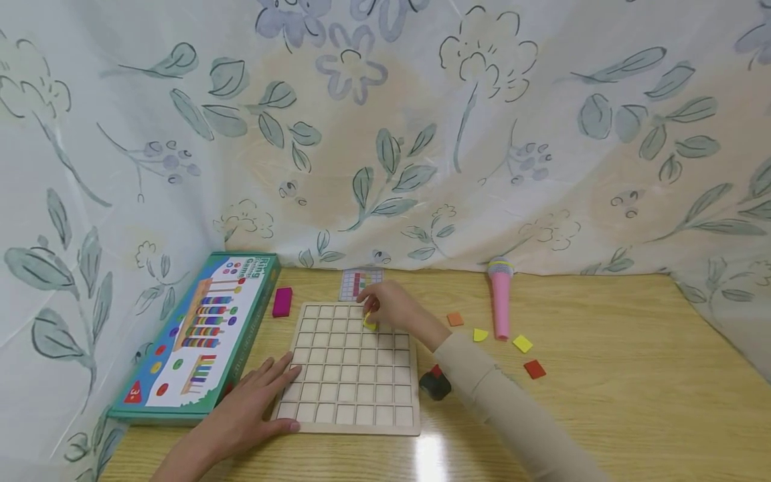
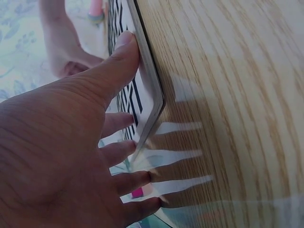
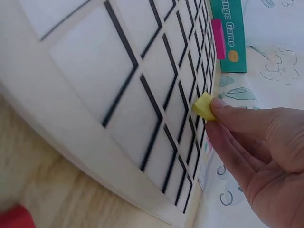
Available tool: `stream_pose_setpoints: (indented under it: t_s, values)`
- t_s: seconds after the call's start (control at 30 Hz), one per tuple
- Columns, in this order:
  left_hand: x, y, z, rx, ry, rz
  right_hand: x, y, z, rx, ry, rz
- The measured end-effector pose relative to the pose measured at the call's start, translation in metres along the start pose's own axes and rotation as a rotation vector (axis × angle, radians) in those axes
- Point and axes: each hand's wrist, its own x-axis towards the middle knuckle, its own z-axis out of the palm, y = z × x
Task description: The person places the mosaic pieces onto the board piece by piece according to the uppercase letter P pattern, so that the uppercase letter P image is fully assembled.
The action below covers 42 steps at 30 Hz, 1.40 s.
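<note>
A square wooden grid board (image 1: 346,375) lies on the table with its cells bare. Along its left edge rests my left hand (image 1: 249,402), fingers spread, the thumb on the front left corner. My right hand (image 1: 394,308) is over the far part of the grid and pinches a small yellow tile (image 3: 203,107) between thumb and fingertips. In the right wrist view the yellow tile is right at the cell ridges. Just behind the board, partly covered by my right hand, is a pattern card (image 1: 352,284) with a printed grid and coloured squares.
A green game box (image 1: 235,321) stands left, with a magenta block (image 1: 282,302) beside it. Right of the board lie a pink microphone (image 1: 500,301), an orange tile (image 1: 454,319), yellow tiles (image 1: 523,344), a red tile (image 1: 534,369) and a dark object (image 1: 435,385). Floral cloth (image 1: 385,201) hangs behind.
</note>
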Motion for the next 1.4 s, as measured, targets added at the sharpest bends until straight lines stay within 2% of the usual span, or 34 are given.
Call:
stream_pose_setpoints:
  t_s: [0.2, 0.47, 0.73, 0.93, 1.27, 1.4]
  values:
    - [0.0, -0.001, 0.001, 0.005, 0.012, 0.011, 0.0, -0.001, 0.003, 0.023, 0.005, 0.019]
    - [0.0, -0.001, 0.0, 0.001, 0.014, 0.014, -0.002, 0.003, 0.006, 0.008, -0.014, -0.018]
    - [0.001, 0.0, 0.0, -0.008, -0.002, -0.009, -0.009, 0.008, 0.007, 0.04, 0.009, -0.065]
    - [0.001, 0.0, 0.0, -0.008, 0.005, -0.005, -0.029, 0.021, -0.013, 0.005, 0.037, -0.085]
    - [0.0, -0.002, 0.0, -0.009, 0.01, 0.004, -0.071, 0.069, -0.06, -0.13, 0.055, -0.081]
    - [0.0, -0.002, 0.001, -0.012, 0.011, 0.002, -0.086, 0.081, -0.069, -0.14, 0.047, -0.021]
